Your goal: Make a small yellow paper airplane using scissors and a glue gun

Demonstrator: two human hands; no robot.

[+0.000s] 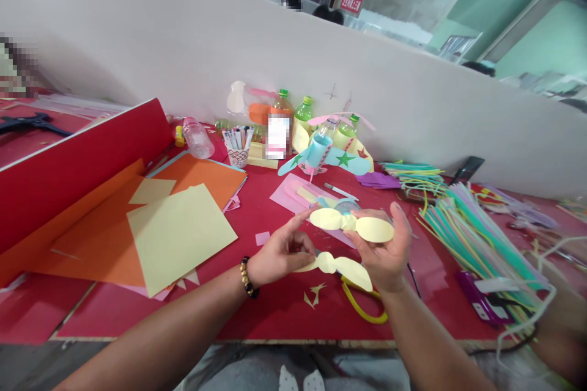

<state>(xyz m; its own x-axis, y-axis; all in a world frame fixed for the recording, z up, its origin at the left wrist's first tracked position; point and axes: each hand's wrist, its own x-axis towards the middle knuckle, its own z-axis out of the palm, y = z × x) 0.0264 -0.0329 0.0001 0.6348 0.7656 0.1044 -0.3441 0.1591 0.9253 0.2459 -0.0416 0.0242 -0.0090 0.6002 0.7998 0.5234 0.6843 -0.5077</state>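
Observation:
Over the red table, my right hand (pixel 387 250) pinches a pale yellow paper propeller cutout (pixel 373 229) with two rounded blades and a narrow middle. A second pale yellow cutout (pixel 353 269) of similar shape is lower down, its left end between the thumb and fingers of my left hand (pixel 287 250). My left index fingertip reaches the left end of the upper cutout. Beneath the lower one, scissors with yellow handles (pixel 367 311) lie partly hidden, their blades out of sight. Small yellow paper scraps (pixel 314 295) lie beside them.
Yellow sheets (pixel 181 238) and orange paper (pixel 92 238) cover the left side. Behind my hands stand a cup of markers (pixel 237 149), several bottles (pixel 303 111) and a blue paper airplane (pixel 321 153). Coloured strips (pixel 477 232) and a purple glue gun (pixel 481 299) lie right.

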